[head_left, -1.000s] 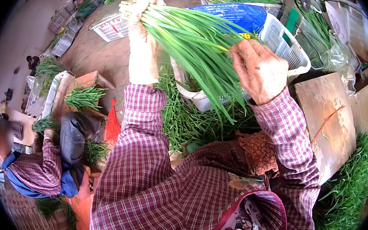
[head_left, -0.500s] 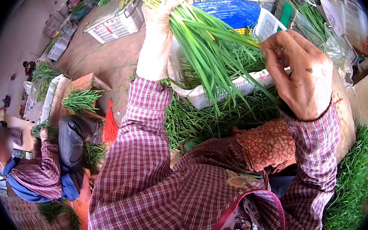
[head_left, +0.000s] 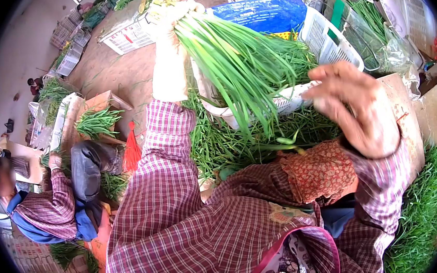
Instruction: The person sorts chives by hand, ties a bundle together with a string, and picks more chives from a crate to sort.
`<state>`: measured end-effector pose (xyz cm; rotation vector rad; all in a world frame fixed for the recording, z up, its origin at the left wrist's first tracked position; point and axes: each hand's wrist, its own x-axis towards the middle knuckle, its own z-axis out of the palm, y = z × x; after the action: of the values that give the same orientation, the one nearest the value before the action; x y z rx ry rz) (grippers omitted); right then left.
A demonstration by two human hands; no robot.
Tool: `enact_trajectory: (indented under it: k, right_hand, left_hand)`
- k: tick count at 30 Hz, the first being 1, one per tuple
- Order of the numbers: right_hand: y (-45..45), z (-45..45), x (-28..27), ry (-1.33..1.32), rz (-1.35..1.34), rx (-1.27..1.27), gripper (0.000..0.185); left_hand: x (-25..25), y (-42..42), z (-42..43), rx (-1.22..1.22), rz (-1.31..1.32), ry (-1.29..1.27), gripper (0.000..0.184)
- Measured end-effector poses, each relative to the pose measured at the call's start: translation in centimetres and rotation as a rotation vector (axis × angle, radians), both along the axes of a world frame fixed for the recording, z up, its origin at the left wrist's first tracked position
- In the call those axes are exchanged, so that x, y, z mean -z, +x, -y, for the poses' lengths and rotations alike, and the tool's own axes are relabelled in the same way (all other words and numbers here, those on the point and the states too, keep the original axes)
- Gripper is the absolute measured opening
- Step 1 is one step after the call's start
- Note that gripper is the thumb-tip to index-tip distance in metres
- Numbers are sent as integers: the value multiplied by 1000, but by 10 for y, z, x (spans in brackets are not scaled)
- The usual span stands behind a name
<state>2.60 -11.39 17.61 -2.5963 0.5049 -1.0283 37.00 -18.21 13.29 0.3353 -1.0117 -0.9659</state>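
Observation:
My left hand (head_left: pixel 179 11), in a whitish glove, is closed around the pale stem end of a bunch of garlic chives (head_left: pixel 237 49). The long green leaves hang down to the right, over a white plastic crate (head_left: pixel 332 46) with more greens inside. My bare right hand (head_left: pixel 361 106) is at the right of the crate, slightly blurred, fingers apart and nothing visible in them. Below the bunch, a loose green leaf (head_left: pixel 285 141) shows near the patterned cloth (head_left: pixel 318 174) over my leg.
A blue printed bag (head_left: pixel 265 15) lies at the crate's back. Cut greens (head_left: pixel 214 142) cover the ground in front, and more (head_left: pixel 415 218) lie at right. Another person (head_left: pixel 48 208) sits at left by a small bundle (head_left: pixel 95 122). A white crate (head_left: pixel 129 37) stands behind.
My right hand has let go of the leaf tips, opened and moved slightly down. My left hand has shifted left with the bunch. A loose leaf now shows below.

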Motion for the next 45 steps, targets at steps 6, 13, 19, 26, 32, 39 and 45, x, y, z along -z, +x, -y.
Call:
enact_trajectory:
  k: [6, 13, 19, 26, 32, 39, 45]
  right_hand:
    - [72, 40, 45, -3, 124, 151, 15]
    - [108, 47, 65, 331, 299, 172, 19]
    - [108, 56, 62, 444, 448, 81, 16]
    - [69, 58, 19, -116, 172, 238, 14]
    - [27, 58, -14, -137, 1, 326, 22]
    - [-17, 73, 40, 133, 59, 93, 21]
    - [-23, 55, 55, 321, 215, 377, 16]
  left_hand:
    - [-11, -21, -7, 52, -23, -157, 32]
    - [-11, -31, -13, -16, -58, -119, 32]
    - [-5, -29, -6, 141, 16, -140, 33]
    - [-8, -45, -20, -42, 159, -35, 33]
    - [-4, -28, -15, 20, 134, -53, 37]
    - [-26, -13, -27, -107, -141, -111, 35]
    - [-24, 22, -24, -174, -213, -184, 26]
